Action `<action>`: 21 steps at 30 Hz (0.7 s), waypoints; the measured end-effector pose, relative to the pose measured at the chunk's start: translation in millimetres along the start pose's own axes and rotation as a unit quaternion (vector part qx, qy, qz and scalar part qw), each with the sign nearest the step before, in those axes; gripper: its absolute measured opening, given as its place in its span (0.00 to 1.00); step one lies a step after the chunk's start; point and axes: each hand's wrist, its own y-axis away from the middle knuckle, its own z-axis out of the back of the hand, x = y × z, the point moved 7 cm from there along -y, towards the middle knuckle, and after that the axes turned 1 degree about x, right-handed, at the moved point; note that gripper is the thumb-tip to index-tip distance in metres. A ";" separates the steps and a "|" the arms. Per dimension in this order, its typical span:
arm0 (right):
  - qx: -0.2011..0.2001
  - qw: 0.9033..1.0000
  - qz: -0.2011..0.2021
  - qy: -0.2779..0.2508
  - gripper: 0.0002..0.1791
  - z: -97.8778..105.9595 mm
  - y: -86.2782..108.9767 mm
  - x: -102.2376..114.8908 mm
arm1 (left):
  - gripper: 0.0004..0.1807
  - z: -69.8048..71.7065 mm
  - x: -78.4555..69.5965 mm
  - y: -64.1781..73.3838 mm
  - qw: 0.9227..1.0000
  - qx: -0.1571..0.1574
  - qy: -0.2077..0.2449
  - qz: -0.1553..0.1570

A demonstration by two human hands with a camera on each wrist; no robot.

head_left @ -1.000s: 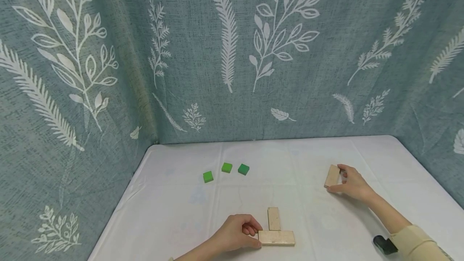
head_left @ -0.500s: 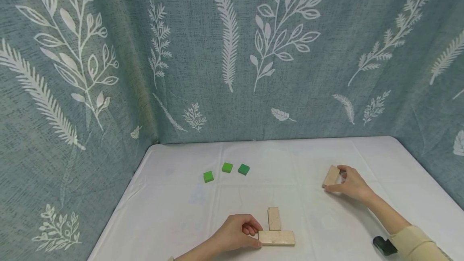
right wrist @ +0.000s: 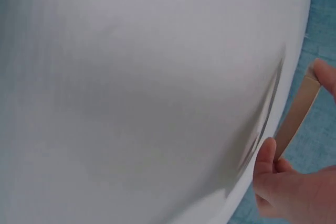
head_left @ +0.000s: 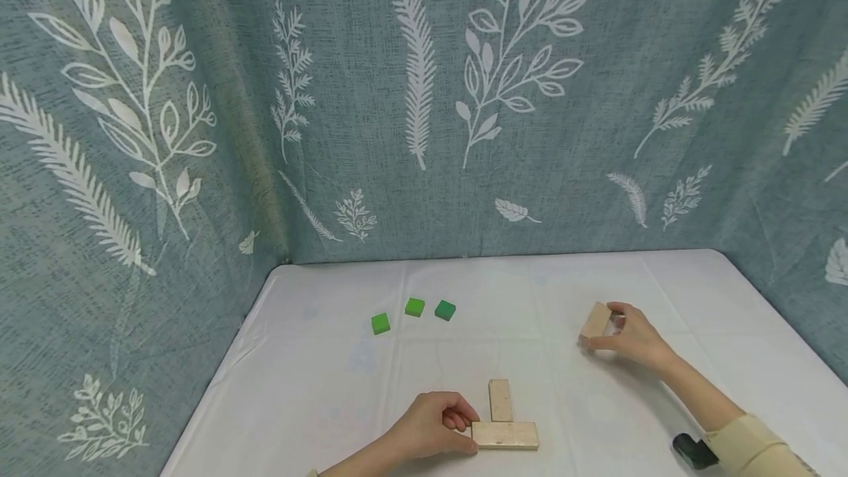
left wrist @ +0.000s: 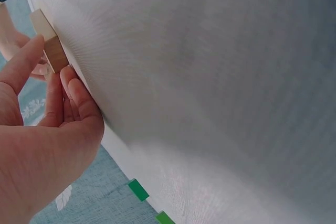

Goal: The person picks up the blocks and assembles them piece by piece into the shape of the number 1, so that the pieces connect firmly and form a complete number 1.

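In the head view my left hand point(head_left: 433, 424) pinches the left end of a pale wooden block point(head_left: 506, 436) lying crosswise on the table. A second wooden block point(head_left: 500, 400) lies lengthwise behind it, its near end against the middle of the first, forming an upside-down T. To the right, my right hand point(head_left: 629, 338) grips another wooden block point(head_left: 596, 320) by its two ends, between thumb and fingers. The right wrist view shows this held block point(right wrist: 298, 114) raised off the cloth, with a shadow beneath. The left wrist view shows thumb and fingertips on the crosswise block's end point(left wrist: 56, 53).
Three small green blocks lie at the back left: two light green ones point(head_left: 380, 323) point(head_left: 414, 307) and a darker one point(head_left: 445, 310). A white cloth point(head_left: 305, 374) covers the table. A patterned curtain point(head_left: 371, 109) stands behind. A black wrist device point(head_left: 694, 452) is near the right sleeve.
My right hand has moved slightly left with its wooden block, which is a little more tilted now. My left hand and the two blocks on the table have stayed in place.
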 end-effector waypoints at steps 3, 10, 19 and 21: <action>0.004 1.000 -0.001 -0.011 0.57 -3.4 0.2 1.8 | 0.14 0.1 0.4 -0.5 1.000 0.001 0.002 -0.003; 0.007 1.000 -0.003 -0.022 0.57 -10.0 0.6 7.3 | 0.14 -0.1 0.5 -0.6 1.000 0.001 0.000 0.000; 0.009 0.999 0.001 -0.050 0.55 -19.5 3.7 21.2 | 0.14 -0.4 1.7 -0.6 1.000 0.003 0.000 -0.002; 0.012 0.998 0.001 -0.057 0.55 -21.2 3.6 24.0 | 0.14 -0.7 2.2 -0.7 1.000 0.003 0.000 -0.001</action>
